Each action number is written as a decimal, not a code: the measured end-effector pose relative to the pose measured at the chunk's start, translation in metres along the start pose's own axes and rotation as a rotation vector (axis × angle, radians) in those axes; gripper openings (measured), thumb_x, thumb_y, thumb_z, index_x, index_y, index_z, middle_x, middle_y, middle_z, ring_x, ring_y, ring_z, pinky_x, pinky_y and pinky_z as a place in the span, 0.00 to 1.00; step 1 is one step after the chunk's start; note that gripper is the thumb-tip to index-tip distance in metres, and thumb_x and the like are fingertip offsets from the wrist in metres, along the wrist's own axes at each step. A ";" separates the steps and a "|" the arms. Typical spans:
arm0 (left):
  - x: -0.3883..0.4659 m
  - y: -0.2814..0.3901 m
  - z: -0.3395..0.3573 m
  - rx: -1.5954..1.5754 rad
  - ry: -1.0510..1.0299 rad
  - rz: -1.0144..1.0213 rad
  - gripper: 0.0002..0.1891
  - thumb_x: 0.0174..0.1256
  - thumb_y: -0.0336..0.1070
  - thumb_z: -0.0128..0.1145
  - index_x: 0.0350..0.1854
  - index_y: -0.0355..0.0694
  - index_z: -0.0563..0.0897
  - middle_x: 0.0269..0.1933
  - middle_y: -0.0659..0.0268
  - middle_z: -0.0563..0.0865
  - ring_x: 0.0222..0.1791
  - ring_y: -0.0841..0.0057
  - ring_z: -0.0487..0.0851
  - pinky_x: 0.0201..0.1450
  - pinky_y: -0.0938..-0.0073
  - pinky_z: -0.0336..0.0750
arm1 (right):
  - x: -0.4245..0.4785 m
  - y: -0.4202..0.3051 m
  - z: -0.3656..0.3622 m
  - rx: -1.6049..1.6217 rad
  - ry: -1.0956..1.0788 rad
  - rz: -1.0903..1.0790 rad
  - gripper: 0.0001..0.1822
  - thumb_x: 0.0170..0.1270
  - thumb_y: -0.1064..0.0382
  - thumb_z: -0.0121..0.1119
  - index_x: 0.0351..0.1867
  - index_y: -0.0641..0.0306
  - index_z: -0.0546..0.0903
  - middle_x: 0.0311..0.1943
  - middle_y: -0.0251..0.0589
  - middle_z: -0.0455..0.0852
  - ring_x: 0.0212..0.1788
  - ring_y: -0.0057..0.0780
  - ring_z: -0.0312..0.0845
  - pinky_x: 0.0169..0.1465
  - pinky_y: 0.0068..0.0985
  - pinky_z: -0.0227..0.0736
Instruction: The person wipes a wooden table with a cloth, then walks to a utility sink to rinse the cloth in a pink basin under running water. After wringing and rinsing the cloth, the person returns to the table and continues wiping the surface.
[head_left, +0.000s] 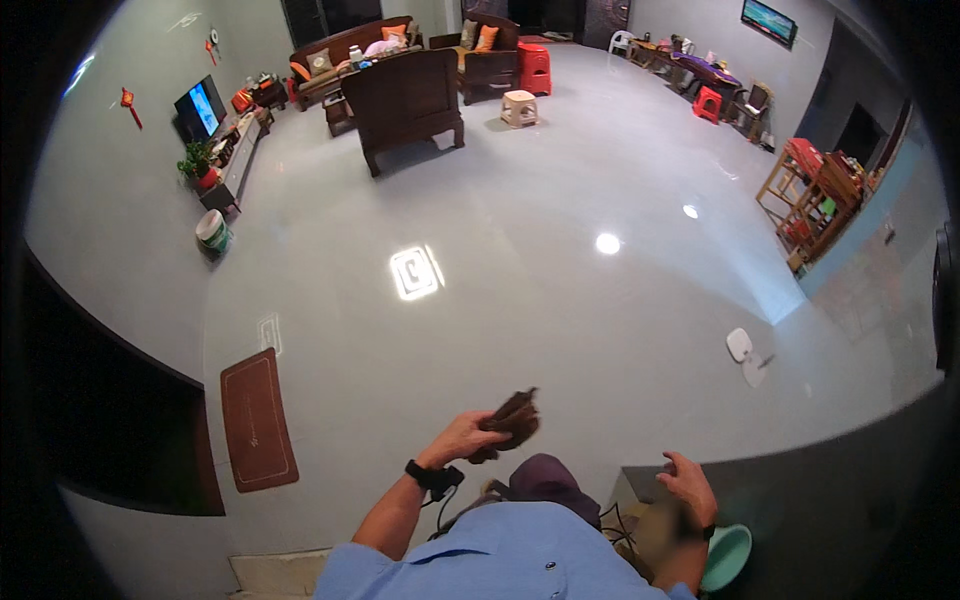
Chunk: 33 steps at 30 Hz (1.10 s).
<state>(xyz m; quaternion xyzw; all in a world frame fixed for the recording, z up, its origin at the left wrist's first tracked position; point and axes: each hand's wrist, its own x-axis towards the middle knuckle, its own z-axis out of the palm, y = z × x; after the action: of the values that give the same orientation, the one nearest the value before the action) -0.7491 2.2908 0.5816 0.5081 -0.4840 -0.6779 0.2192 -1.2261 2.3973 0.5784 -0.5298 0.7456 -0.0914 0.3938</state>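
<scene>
A crumpled brown cloth (517, 424) is gripped in my left hand (466, 438), held out in front of my body above the grey floor. That wrist wears a black strap with a small device and a cable. On the right, my right hand (686, 484) is raised beside the dark surface with its fingers apart and nothing in them. Just below its wrist, which has a dark band, a light green plastic basin (727, 559) shows partly behind the forearm.
A brown mat (259, 420) lies at the left by a dark doorway. A white bucket (214, 230) stands by the left wall. Farther off are a wooden bench (405, 101), a beige plastic stool (519, 109) and red stools (534, 69). A white object (739, 345) lies on the floor at right.
</scene>
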 end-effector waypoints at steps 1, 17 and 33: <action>0.020 0.005 -0.012 0.035 -0.019 0.084 0.13 0.72 0.42 0.69 0.50 0.39 0.88 0.37 0.70 0.91 0.30 0.86 0.86 0.30 0.80 0.79 | 0.023 -0.016 0.006 -0.025 0.006 -0.046 0.33 0.61 0.58 0.71 0.67 0.66 0.79 0.56 0.59 0.88 0.55 0.51 0.87 0.59 0.40 0.81; 0.197 0.115 -0.264 0.096 0.628 0.132 0.16 0.67 0.37 0.71 0.53 0.35 0.89 0.40 0.68 0.93 0.38 0.84 0.86 0.44 0.77 0.82 | 0.440 -0.489 0.061 0.116 -0.492 -0.997 0.41 0.61 0.64 0.71 0.77 0.59 0.68 0.73 0.56 0.72 0.70 0.50 0.75 0.72 0.41 0.72; 0.467 0.288 -0.488 -0.246 0.284 0.223 0.20 0.70 0.29 0.66 0.63 0.37 0.82 0.34 0.70 0.86 0.35 0.86 0.82 0.41 0.80 0.79 | 0.675 -0.700 0.048 0.878 -0.705 -0.502 0.25 0.70 0.72 0.59 0.69 0.70 0.75 0.56 0.43 0.87 0.52 0.29 0.85 0.52 0.30 0.84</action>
<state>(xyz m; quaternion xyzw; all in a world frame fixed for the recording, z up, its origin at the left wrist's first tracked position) -0.5467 1.5857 0.6044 0.5111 -0.4151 -0.6252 0.4191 -0.7775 1.5340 0.6028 -0.4760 0.3160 -0.2991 0.7643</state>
